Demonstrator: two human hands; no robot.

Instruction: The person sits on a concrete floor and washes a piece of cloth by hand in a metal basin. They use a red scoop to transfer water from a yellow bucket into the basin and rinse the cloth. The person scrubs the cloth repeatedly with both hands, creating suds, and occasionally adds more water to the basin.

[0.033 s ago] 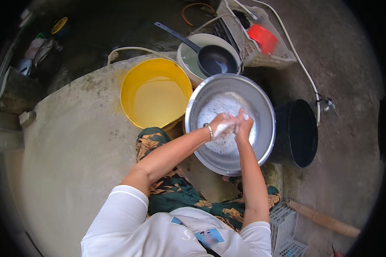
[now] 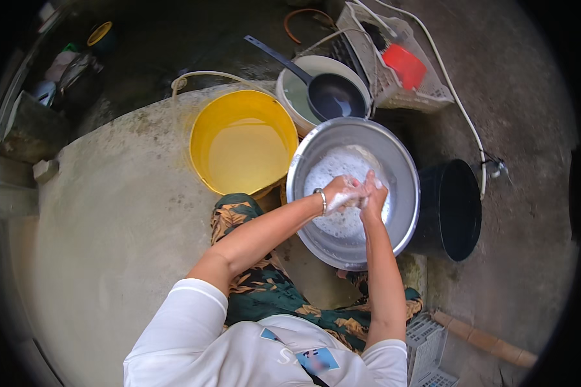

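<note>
Grey basin [image 2: 401, 171] of suds [image 2: 327, 173], right of the yellow bucket [image 2: 203, 140]

Left hand [image 2: 344, 193] and right hand [image 2: 374, 197] meet over it, fingers partly curled and foam-smeared; whether anything is held between them, I cannot tell. Slick suds could let one hand slip; a shove might topple the dark long-handled scoop [image 2: 332, 97] beyond the far rim.

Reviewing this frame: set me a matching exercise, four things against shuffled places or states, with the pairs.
Things:
1. grey basin
2. yellow bucket
3. dark long-handled pan
4. red object

Places or states:
A. over the white bucket
B. at the pale crate
C. suds inside
D. farthest left of the four

Pairs: 1-C, 2-D, 3-A, 4-B
</note>
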